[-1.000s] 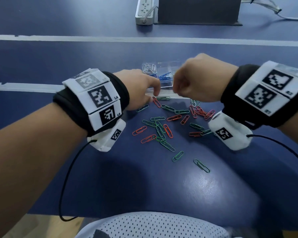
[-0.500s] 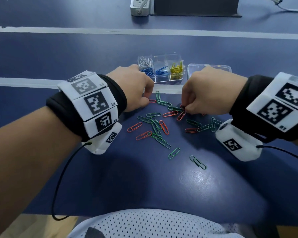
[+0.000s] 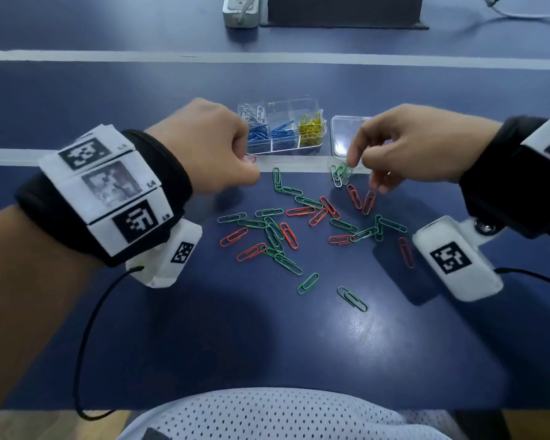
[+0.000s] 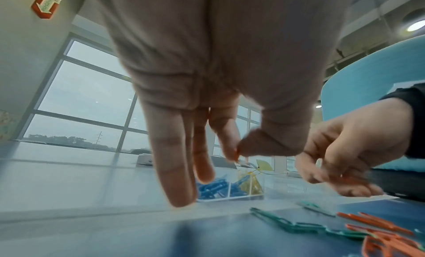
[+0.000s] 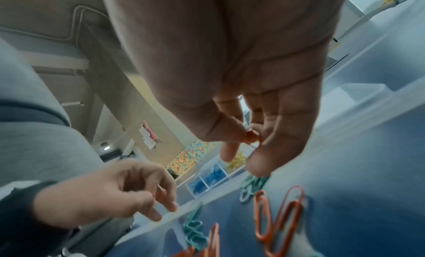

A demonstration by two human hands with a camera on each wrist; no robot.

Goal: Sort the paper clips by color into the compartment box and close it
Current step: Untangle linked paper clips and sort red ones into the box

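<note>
A clear compartment box [image 3: 308,104] stands open at the back, holding silver, blue and yellow clips; its clear lid [image 3: 346,134] lies to its right. Red and green paper clips [image 3: 299,223] lie scattered on the blue table in front. My left hand [image 3: 249,160] hovers just left of the box, thumb and forefinger pinching a red clip [image 4: 236,154]. My right hand [image 3: 359,161] hangs over a small cluster of green clips [image 3: 343,171] in front of the lid, and pinches a red clip [image 5: 253,136] between thumb and fingers.
A white power strip [image 3: 240,11] and a dark box [image 3: 343,9] stand at the far edge. White tape lines [image 3: 108,55] cross the table. A single green clip [image 3: 351,298] lies nearest me, with the table's front edge at my torso.
Both hands dropped from the box onto the pile half a second ago. They have since lifted and drawn apart, each with a red clip pinched.
</note>
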